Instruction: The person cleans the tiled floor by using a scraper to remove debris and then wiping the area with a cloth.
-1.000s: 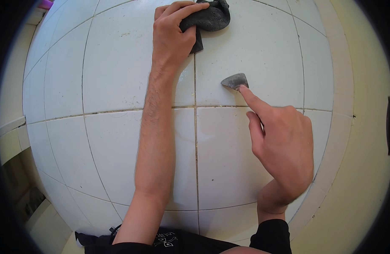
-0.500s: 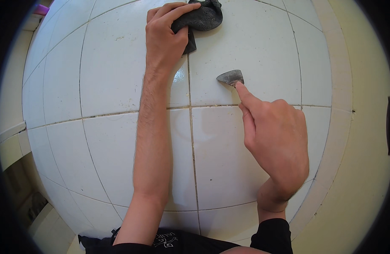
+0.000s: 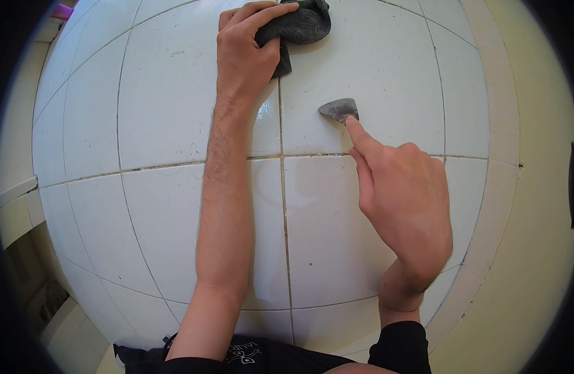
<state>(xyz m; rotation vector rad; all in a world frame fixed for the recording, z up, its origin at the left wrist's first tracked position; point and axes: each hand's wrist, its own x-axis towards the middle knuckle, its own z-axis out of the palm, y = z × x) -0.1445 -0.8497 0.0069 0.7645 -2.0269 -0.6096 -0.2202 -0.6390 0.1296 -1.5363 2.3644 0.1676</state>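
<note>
At the far edge of the white tiled surface [image 3: 337, 230], my left hand [image 3: 246, 53] is closed around a dark grey cloth [image 3: 296, 26]. One dark flap hangs out below the thumb, over a grout line. Nearer and to the right, my right hand [image 3: 408, 193] grips a small scraper with a grey metal blade [image 3: 340, 108]. The index finger stretches along to the base of the blade, whose pointed corner faces left. The scraper's handle is hidden under the hand. The blade lies close over a tile; whether its edge touches, I cannot tell.
Thin dark grout lines [image 3: 281, 124] divide the tiles, with small yellowish crumbs [image 3: 190, 151] here and there. A pale border strip and a cream wall [image 3: 542, 187] run along the right. At the left is a ledge [image 3: 18, 193] above a dark recess; something purple [image 3: 62, 12] shows at the upper left.
My right hand and the scraper have moved slightly farther away from me. My left hand with the cloth has shifted a touch to the right. Both grips are the same.
</note>
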